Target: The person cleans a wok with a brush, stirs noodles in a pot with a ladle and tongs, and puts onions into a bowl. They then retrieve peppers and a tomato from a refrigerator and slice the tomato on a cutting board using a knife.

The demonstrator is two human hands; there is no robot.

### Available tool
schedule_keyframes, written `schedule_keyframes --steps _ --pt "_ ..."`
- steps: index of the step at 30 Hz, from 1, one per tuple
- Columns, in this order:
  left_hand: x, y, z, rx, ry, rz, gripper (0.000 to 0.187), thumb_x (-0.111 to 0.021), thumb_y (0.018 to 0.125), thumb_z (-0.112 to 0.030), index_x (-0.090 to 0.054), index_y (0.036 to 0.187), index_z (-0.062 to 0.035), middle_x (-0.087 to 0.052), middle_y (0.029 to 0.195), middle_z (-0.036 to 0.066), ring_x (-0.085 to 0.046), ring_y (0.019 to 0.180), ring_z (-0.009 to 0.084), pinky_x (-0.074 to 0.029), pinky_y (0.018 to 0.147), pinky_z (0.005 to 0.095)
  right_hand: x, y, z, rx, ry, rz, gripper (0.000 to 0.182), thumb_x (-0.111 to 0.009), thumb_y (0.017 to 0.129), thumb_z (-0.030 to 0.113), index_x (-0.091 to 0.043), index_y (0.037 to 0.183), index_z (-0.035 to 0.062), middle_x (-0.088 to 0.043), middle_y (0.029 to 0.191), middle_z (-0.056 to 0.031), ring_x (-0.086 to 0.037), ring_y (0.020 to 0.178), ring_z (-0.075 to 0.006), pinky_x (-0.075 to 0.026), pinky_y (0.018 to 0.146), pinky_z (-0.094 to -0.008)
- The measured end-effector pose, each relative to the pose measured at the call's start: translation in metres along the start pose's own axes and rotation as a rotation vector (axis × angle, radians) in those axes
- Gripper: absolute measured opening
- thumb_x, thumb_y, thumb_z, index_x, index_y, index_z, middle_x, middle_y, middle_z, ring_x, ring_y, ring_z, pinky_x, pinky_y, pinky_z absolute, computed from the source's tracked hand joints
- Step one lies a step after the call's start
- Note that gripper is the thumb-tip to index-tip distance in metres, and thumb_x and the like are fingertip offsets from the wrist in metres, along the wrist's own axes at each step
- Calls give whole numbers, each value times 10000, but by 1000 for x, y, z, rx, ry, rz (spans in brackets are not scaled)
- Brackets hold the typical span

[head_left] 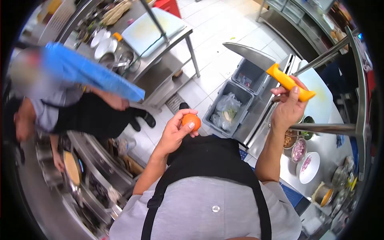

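Observation:
My left hand point(175, 131) is closed around a small orange-red tomato point(192, 121), held in front of the black apron. Over on the right, my right hand point(289, 109) grips the yellow handle of a large kitchen knife point(289, 81). Its broad blade points up and to the left, over the grey waste bin point(251, 76). Tomato and knife are well apart. Beneath the right forearm, a steel bowl of chopped onion point(299, 151) and a white bowl point(309, 173) with more onion stand on the steel counter.
An open grey bin point(249, 103) with plastic bags stands ahead. A white cutting board point(314, 78) lies right, behind a steel rail point(320, 128). At left a co-worker point(94, 116) stands by a pan point(72, 168). Another board point(154, 30) lies on the far table.

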State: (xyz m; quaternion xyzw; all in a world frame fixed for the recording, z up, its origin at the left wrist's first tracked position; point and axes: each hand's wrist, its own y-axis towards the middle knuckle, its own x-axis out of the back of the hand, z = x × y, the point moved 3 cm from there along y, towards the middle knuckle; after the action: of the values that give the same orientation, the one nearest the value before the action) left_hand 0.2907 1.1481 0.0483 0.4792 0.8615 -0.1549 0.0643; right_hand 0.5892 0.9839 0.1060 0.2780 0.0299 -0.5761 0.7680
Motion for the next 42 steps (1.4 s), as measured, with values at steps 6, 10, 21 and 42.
schedule_keyframes --steps 6,10,21,42 --pt "130 151 -7 131 54 129 377 -633 1031 -214 -530 1348 -38 -672 1010 96 -637 775 144 -533 692 291 -36 37 -155 -85 -279 -152 227 -564 1062 142 -533 1218 -20 -681 1041 -133 -675 671 -147 -576 621 -282" --pt "198 210 -46 206 -86 124 389 -621 1042 -202 -511 1381 -48 -682 1049 140 -670 793 160 -554 721 275 -51 53 -233 -307 -492 -164 244 -671 996 127 -563 1178 4 -682 981 -90 -661 699 -117 -538 568 -251" --pt "89 521 -78 -84 265 411 257 -608 991 -182 -585 1198 -31 -654 863 75 -597 635 118 -490 561 274 -97 70 -189 -358 -996 -323 349 -896 738 149 -581 805 13 -665 744 -128 -654 682 -216 -509 645 -372" --pt "298 801 105 654 593 -104 243 -531 931 -249 -595 844 -32 -564 626 107 -529 448 201 -398 364 322 -13 300 -369 -361 -988 -381 320 -891 726 200 -646 848 35 -690 758 -97 -668 703 -205 -543 670 -353"
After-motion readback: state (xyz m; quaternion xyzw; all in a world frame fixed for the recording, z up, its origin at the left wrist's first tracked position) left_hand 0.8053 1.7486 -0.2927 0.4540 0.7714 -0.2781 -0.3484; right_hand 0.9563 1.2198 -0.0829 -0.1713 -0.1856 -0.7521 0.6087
